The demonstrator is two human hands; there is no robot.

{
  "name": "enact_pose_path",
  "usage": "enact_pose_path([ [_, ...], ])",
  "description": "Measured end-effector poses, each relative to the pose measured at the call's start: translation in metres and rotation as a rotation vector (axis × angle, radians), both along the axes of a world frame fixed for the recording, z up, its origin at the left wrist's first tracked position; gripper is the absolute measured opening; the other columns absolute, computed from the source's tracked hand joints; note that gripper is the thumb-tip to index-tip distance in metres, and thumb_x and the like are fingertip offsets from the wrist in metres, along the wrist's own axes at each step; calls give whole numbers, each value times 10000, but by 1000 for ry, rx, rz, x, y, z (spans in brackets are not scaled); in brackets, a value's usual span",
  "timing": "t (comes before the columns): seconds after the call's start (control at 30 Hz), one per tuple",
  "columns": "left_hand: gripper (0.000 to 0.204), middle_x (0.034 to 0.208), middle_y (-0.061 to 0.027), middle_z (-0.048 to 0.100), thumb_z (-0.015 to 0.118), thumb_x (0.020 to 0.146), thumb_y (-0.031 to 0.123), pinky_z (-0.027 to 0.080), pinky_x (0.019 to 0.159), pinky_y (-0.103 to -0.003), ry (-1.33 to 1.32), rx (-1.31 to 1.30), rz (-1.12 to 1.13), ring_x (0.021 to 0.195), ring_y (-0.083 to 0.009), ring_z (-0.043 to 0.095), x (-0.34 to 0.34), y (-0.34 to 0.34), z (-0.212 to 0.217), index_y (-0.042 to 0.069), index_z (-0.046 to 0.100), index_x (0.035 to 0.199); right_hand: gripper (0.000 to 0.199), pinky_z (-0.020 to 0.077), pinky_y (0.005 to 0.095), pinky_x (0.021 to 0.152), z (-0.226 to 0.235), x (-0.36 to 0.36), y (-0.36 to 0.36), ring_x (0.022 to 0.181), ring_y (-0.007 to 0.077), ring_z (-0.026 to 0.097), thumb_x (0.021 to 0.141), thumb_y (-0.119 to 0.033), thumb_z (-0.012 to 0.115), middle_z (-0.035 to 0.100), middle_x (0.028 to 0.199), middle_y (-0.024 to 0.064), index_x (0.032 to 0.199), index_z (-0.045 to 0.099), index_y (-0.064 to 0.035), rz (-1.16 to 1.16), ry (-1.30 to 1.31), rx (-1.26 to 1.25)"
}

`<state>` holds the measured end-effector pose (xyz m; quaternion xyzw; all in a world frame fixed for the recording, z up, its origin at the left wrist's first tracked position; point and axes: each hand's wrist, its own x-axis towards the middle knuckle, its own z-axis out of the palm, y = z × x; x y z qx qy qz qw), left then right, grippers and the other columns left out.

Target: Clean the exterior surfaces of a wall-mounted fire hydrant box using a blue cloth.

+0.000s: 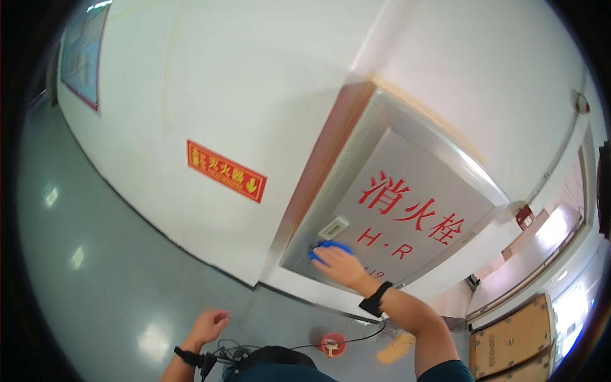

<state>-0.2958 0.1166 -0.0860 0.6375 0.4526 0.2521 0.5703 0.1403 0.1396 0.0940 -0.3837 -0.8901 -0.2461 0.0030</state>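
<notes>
My right hand (344,266) presses a blue cloth (335,244) against the lower left part of a grey metal fire hydrant cabinet (439,169). Most of the cloth is hidden under the palm and fingers. Just above it, a small pale latch plate (333,228) is set in the cabinet door, which is closed and bears red lettering. My left hand (209,326) hangs low over the floor, away from the wall, its fingers loosely curled with nothing seen in them.
A small red bucket (340,347) with something whitish inside stands on the grey floor (114,254). Beside it lies a yellowish patch (396,349). Dark cables (356,340) run near my body. Brown boxes (512,340) stand at right. A red sign (226,170) is on the wall.
</notes>
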Motion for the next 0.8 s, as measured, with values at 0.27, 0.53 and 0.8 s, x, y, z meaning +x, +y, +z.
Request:
enact_pose_path([
  [0.27, 306, 1001, -101, 698, 626, 923, 137, 505, 871, -296, 0, -93, 39, 941, -159, 652, -16, 1, -18, -44, 607, 1168, 237, 382, 375, 1073, -73, -30, 27, 1226, 261, 510, 856, -163, 564, 570, 1290, 128, 1056, 637, -57, 88, 82, 54],
  [0.53, 476, 1209, -208, 642, 574, 952, 346, 451, 968, -380, 239, 48, -113, 1149, -289, 593, -1, -4, 59, -27, 597, 1247, 186, 380, 334, 1067, -109, 21, -7, 1207, 229, 510, 841, -145, 590, 594, 1243, 94, 990, 658, -58, 45, -30, 4],
  [0.8, 501, 1230, -198, 634, 572, 942, 387, 447, 987, -386, 355, 27, -192, 1172, -301, 586, 51, -3, 87, 5, 598, 1264, 215, 351, 326, 1099, -105, 82, -65, 1248, 219, 492, 878, -160, 547, 551, 1329, 62, 1052, 649, -85, -116, -204, -56],
])
